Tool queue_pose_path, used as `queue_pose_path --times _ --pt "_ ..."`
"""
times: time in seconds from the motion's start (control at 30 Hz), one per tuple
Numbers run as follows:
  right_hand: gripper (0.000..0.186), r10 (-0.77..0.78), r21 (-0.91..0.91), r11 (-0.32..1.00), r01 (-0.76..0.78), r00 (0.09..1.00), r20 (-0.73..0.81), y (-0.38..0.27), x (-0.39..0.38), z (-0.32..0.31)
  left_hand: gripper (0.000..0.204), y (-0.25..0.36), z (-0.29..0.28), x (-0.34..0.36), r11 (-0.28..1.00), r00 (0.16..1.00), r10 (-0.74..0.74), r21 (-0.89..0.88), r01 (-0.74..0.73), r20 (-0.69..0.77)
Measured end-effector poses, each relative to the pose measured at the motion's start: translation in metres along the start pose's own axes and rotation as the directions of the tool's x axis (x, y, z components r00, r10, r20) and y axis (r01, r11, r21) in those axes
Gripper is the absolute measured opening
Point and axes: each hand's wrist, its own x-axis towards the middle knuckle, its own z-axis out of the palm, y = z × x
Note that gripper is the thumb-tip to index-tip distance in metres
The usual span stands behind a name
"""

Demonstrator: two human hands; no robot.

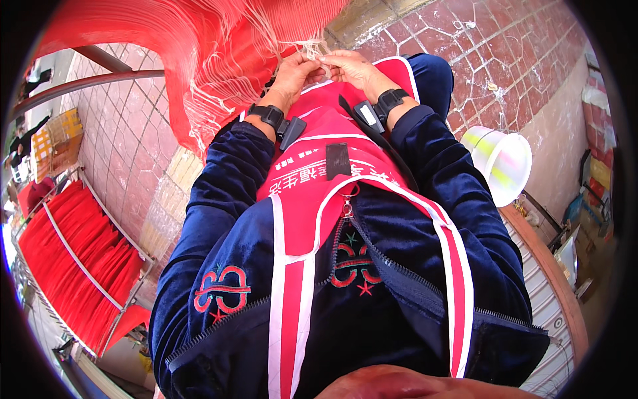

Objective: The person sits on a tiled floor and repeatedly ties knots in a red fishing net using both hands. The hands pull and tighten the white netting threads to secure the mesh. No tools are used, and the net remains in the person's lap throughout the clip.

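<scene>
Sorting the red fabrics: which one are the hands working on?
The fringed red cloth hanging from the bar; both hands pinch its pale threads, unlike the racked red fabric lower left.

I see red cloth with pale cream fringe threads. Navy velvet jacket, red swirl and star embroidery on it. Red apron with white trim stripes and white printed characters. Black wrist straps. White bucket with yellow-green streaks. Floor tiles dark red with pale grout, cracked pattern. Red fabric on rack, left side, with white bars.
</scene>
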Motion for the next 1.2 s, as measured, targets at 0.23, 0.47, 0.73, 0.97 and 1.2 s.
queue_pose_path --times 0.23,0.47,0.73,0.97,1.2 --pt "0.017 -0.025 0.25 0.967 0.048 0.995 -0.094 0.005 0.008 -0.004 0.012 0.004 0.0 0.004 0.993 0.999 0.023 -0.119 -0.027 -0.04" --pt "0.019 -0.046 0.421 0.9 0.113 0.985 -0.165 0.001 0.005 -0.003 0.012 0.01 0.004 0.002 0.966 0.997 0.08 -0.246 -0.079 -0.009" --pt "0.014 -0.146 0.513 0.826 0.234 0.968 -0.205 -0.002 0.005 -0.001 0.012 0.015 0.003 0.003 0.953 0.996 0.023 -0.299 -0.047 -0.084" --pt "0.014 -0.239 0.574 0.755 0.317 0.948 -0.209 -0.008 0.001 0.002 0.015 0.025 0.002 -0.002 0.929 0.995 0.023 -0.366 -0.056 -0.093" --pt "0.017 -0.208 0.516 0.821 0.244 0.97 -0.127 -0.006 0.004 -0.001 0.012 0.031 0.008 -0.007 0.899 0.997 0.08 -0.433 -0.071 0.003"
